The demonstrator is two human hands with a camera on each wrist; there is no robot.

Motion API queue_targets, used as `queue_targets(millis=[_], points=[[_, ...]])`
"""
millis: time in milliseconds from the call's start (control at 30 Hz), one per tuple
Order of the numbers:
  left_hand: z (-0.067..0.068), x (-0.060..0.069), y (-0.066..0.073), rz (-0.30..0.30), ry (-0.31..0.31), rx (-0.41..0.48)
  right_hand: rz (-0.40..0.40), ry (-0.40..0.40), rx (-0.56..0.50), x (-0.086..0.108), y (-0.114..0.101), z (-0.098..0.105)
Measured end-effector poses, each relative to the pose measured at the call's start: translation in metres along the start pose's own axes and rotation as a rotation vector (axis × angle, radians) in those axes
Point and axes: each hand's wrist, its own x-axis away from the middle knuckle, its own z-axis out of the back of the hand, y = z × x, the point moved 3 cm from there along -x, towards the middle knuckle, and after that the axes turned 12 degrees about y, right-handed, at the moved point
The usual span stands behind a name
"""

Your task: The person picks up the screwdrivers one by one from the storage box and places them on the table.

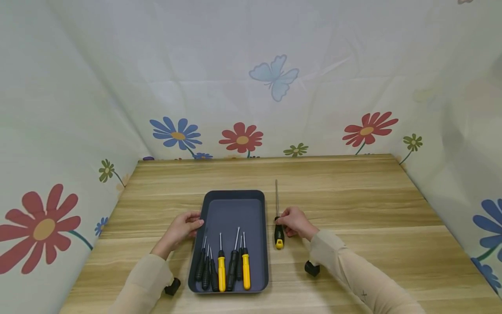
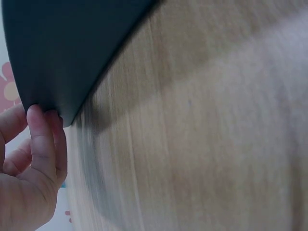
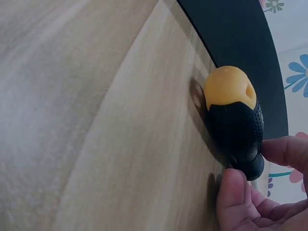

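Note:
A dark grey rectangular tray (image 1: 235,213) lies on the wooden table, with several screwdrivers lined up in its near half. Among them are two yellow-handled screwdrivers (image 1: 222,272); the others have black handles. My left hand (image 1: 182,230) is at the tray's left side, its fingertips touching the outer wall (image 2: 62,57). To the right of the tray, my right hand (image 1: 296,221) pinches a larger screwdriver (image 1: 279,233) near the front of its black handle. Its yellow butt end (image 3: 228,86) faces me and its long shaft points away, roughly parallel to the tray's side.
The wooden table (image 1: 353,187) extends to both sides of the tray. A pale cloth with printed flowers (image 1: 242,139) hangs around the table's back and sides. Small black devices (image 1: 312,268) sit at both wrists.

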Motion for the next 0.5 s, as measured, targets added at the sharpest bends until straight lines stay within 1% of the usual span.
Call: queue_targets(millis=[300, 500], points=[[0.0000, -0.0004, 0.0000, -0.003, -0.001, 0.004, 0.011, -0.001, 0.005, 0.0003, -0.0003, 0.0004], [-0.0008, -0.0016, -0.0017, -0.003, 0.003, 0.010, 0.002, -0.006, -0.004, 0.0002, 0.0007, 0.0000]])
